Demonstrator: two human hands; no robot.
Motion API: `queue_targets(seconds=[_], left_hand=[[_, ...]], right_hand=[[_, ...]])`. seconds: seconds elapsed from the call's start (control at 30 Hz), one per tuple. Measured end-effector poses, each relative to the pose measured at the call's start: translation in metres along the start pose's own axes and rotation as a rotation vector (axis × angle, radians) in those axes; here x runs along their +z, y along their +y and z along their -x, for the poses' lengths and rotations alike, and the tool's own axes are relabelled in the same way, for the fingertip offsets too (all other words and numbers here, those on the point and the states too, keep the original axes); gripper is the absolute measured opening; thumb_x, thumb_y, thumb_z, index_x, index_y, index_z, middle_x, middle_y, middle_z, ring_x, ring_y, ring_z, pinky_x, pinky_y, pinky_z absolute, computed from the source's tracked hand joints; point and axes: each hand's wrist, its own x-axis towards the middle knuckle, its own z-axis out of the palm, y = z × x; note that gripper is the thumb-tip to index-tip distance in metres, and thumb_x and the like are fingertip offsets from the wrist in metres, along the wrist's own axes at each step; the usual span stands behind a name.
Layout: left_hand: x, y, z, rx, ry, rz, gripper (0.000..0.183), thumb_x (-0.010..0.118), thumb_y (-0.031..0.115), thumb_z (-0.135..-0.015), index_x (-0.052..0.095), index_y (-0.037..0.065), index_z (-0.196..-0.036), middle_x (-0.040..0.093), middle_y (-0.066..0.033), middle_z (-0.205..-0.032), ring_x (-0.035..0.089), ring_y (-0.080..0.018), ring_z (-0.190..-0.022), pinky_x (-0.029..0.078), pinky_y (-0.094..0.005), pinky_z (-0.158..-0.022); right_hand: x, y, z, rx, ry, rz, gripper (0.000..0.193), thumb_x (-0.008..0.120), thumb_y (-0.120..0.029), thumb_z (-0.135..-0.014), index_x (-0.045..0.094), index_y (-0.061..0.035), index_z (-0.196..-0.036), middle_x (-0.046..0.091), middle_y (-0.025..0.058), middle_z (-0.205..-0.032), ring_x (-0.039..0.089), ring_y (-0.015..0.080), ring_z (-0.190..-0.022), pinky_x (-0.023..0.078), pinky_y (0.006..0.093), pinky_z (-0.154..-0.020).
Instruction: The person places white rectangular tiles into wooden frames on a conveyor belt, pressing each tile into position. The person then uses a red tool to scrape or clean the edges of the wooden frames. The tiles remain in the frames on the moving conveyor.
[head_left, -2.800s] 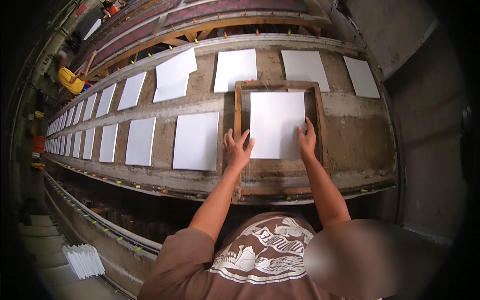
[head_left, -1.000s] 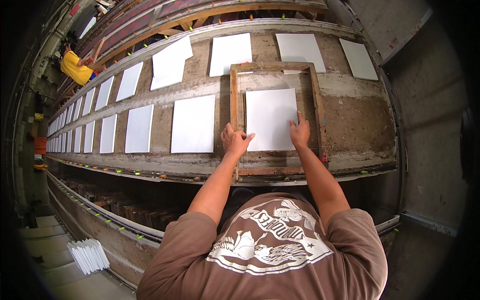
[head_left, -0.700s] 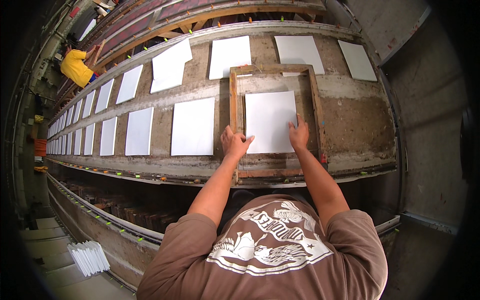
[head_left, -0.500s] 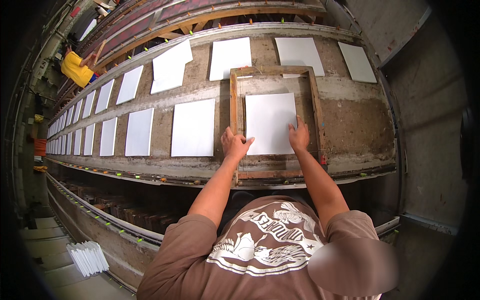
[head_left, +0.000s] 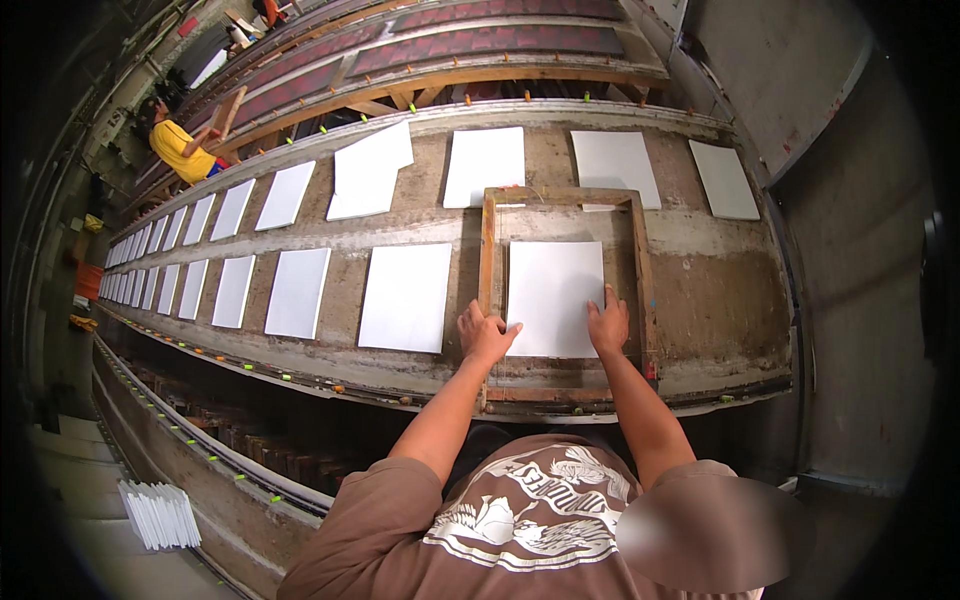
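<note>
A white rectangular sheet (head_left: 555, 285) lies flat on the long stained table, inside the outline of a wooden frame (head_left: 646, 250). Over the frame's left bar rests my left hand (head_left: 487, 333); its thumb stretches onto the sheet's lower left edge, apart from the fingers. My right hand (head_left: 608, 322) is within the frame at the sheet's right edge, fingers extended and touching there. Whether mesh spans the frame I cannot tell. The frame's far bar overlaps the near edges of two sheets in the back row.
Two rows of similar white sheets (head_left: 405, 297) run leftward along the table (head_left: 720, 290). A person in a yellow top (head_left: 180, 150) holds a wooden frame at a neighbouring table. A bundle of white pieces (head_left: 160, 515) sits lower left. A grey wall (head_left: 850, 270) stands on the right.
The whole view has shifted, so the table sits lower in the picture. My hands keep about the same place on the sheet and frame. The other person's held frame has changed angle.
</note>
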Motion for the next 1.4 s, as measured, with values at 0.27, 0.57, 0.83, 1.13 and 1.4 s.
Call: queue_targets(seconds=[0.27, 0.57, 0.83, 1.13, 1.4], left_hand=[[-0.003, 0.003, 0.004, 0.006, 0.033, 0.014, 0.043, 0.08, 0.052, -0.081, 0.075, 0.011, -0.094, 0.036, -0.0238, -0.154, 0.039, -0.0495, -0.137, 0.034, -0.055, -0.116], [0.009, 0.002, 0.006, 0.125, 0.337, -0.007, 0.054, 0.075, 0.053, -0.086, 0.061, 0.011, -0.118, 0.03, -0.0206, -0.152, 0.032, -0.0435, -0.14, 0.019, -0.0614, -0.12], [0.026, 0.053, -0.017, 0.298, 0.1, -0.051, 0.057, 0.053, 0.044, -0.103, 0.047, 0.012, -0.15, 0.02, -0.0183, -0.169, 0.009, -0.0398, -0.158, 0.008, -0.0585, -0.127], [0.061, 0.075, -0.043, 0.23, -0.095, -0.153, 0.06, 0.037, 0.04, -0.109, 0.03, 0.013, -0.162, 0.016, -0.015, -0.172, 0.009, -0.0348, -0.159, 0.009, -0.0495, -0.129], [0.082, 0.062, -0.04, 0.249, -0.046, -0.148, 0.062, 0.036, 0.039, -0.109, 0.025, 0.013, -0.164, 0.014, -0.0146, -0.173, 0.007, -0.0338, -0.16, 0.005, -0.05, -0.129]], right_hand=[[0.004, 0.0, -0.001, 0.001, 0.038, 0.029, 0.071, 0.073, -0.035, -0.093, 0.043, -0.0138, -0.154, 0.052, 0.0209, -0.14, 0.049, 0.0412, -0.133, 0.044, 0.0506, -0.109], [0.004, -0.018, 0.0, -0.344, 0.116, 0.176, 0.075, 0.077, -0.041, -0.089, 0.045, -0.0171, -0.153, 0.044, 0.02, -0.15, 0.041, 0.04, -0.141, 0.037, 0.0547, -0.114], [0.02, -0.027, -0.004, -0.517, 0.052, 0.264, 0.07, 0.073, -0.051, -0.089, 0.049, -0.0275, -0.151, 0.028, 0.0209, -0.165, 0.024, 0.0419, -0.154, 0.025, 0.0615, -0.12], [0.039, -0.008, -0.014, -0.488, -0.024, 0.324, 0.058, 0.055, -0.048, -0.101, 0.043, -0.0323, -0.156, 0.023, 0.0178, -0.169, 0.019, 0.0391, -0.157, 0.017, 0.0583, -0.124], [0.038, -0.012, -0.01, -0.455, -0.045, 0.288, 0.052, 0.053, -0.043, -0.103, 0.046, -0.0321, -0.154, 0.027, 0.0178, -0.167, 0.022, 0.0387, -0.156, 0.021, 0.0574, -0.124]])
